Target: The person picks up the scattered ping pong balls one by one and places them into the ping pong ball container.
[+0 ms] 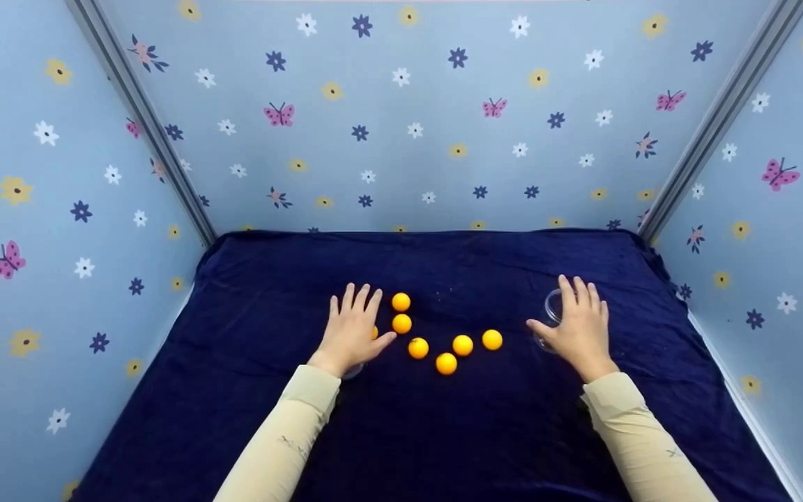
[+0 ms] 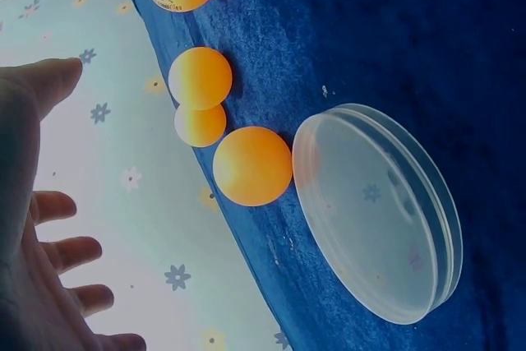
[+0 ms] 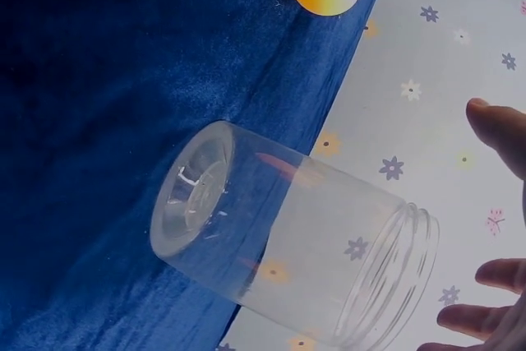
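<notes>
My left hand [image 1: 350, 333] hovers with spread fingers at the left end of several orange table tennis balls [image 1: 446, 363]. Below it a clear round lid [image 2: 378, 219] lies on the cloth, mostly hidden by the hand in the head view. One ball [image 2: 252, 166] sits right at the lid's edge. On the right, my right hand [image 1: 580, 333] is held beside and over a clear plastic jar [image 3: 304, 228], thumb apart from the fingers. The jar stands upright with its threaded mouth uncovered, and no balls show inside. Neither hand grips anything.
A dark blue velvet cloth [image 1: 443, 432] covers the table. Walls [image 1: 429, 167] with flowers and butterflies enclose the back and both sides, with grey metal posts [image 1: 157, 132] at the corners. The balls form a loose curve between the lid and the jar.
</notes>
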Demonstrator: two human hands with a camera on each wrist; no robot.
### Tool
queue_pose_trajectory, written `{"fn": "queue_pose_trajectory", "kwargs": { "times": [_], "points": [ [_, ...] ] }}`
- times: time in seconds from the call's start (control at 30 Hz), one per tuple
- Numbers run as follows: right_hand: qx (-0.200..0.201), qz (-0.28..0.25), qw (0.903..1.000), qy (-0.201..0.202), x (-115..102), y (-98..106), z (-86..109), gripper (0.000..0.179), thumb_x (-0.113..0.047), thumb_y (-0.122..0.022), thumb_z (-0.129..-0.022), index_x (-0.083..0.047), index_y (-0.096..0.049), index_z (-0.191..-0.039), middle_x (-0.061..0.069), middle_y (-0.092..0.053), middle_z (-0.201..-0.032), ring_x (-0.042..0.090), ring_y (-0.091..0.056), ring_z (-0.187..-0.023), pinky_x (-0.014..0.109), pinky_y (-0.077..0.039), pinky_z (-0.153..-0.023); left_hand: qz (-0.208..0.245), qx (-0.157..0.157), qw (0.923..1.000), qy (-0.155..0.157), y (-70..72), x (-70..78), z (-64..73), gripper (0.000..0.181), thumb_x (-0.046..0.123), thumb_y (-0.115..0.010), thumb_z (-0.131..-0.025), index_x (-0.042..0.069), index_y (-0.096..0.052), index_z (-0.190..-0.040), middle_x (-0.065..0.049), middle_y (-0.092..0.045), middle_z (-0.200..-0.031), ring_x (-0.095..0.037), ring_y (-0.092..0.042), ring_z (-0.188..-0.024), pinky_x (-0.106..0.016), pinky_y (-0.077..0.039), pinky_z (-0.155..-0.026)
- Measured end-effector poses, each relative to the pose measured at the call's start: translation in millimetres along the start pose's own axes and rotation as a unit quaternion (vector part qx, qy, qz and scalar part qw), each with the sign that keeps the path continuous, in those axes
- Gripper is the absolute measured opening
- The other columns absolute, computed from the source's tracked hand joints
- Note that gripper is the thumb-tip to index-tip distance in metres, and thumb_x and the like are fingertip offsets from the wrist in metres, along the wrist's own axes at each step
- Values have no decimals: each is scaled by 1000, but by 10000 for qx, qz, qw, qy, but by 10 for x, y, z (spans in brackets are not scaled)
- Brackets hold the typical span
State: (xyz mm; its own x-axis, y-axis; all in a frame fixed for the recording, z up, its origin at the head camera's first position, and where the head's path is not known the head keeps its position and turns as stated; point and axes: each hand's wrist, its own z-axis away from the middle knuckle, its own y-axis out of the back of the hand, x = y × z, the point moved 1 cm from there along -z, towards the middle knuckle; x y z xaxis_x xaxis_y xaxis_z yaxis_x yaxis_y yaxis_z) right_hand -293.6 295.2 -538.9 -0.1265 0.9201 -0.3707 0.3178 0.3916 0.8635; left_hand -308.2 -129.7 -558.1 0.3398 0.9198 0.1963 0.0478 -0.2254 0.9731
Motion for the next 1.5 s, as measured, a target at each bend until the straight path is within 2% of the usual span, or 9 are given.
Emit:
{"fn": "queue_pose_trajectory", "kwargs": {
  "times": [0.23,0.43,0.87,1.1,1.27,1.5],
  "points": [
    [276,-423,9987,-100,76,-28,-2,108,-38,-96,-80,4,-41,-163,38,-39,-164,63,-32,-153,77,-27,-124,253,68,9997,9,22,-27,24,88,60,-66,-104,8,-37,-169,-23,-36,-174,-51,-25,-164,-75,-26,-128],
    [419,-873,9947,-355,124,-40,8,108,-32,-97,-80,5,-40,-162,38,-37,-164,61,-33,-153,75,-31,-124,513,140,9986,73,6,-59,24,87,58,-69,-103,8,-39,-168,-23,-38,-172,-50,-27,-163,-73,-26,-128],
    [76,-1683,9810,-965,224,-101,12,111,-26,-93,-86,5,-25,-169,38,-25,-170,58,-28,-157,69,-29,-128,807,238,9964,57,-26,-149,43,86,49,-78,-99,6,-43,-165,-24,-44,-168,-50,-35,-159,-70,-32,-127],
    [234,-2109,9707,-1130,269,-142,-8,113,-19,-94,-82,9,-25,-167,39,-29,-169,52,-30,-160,59,-25,-133,1228,390,9917,30,-22,-185,75,85,38,-85,-95,1,-47,-161,-27,-47,-164,-51,-41,-155,-67,-35,-127],
    [240,-2190,9658,-1367,277,-151,-12,114,-16,-93,-82,11,-22,-166,40,-29,-169,53,-30,-159,59,-25,-133,1371,462,9895,-35,-7,-193,85,84,37,-86,-94,0,-48,-160,-27,-48,-163,-49,-44,-153,-66,-38,-125],
    [110,-2129,9659,-1466,295,-157,-13,111,-15,-91,-84,13,-21,-166,41,-30,-168,55,-31,-158,60,-25,-133,1669,593,9841,-165,9,-207,89,82,31,-88,-93,-2,-51,-158,-27,-50,-161,-48,-47,-151,-64,-40,-125]
  ]
}}
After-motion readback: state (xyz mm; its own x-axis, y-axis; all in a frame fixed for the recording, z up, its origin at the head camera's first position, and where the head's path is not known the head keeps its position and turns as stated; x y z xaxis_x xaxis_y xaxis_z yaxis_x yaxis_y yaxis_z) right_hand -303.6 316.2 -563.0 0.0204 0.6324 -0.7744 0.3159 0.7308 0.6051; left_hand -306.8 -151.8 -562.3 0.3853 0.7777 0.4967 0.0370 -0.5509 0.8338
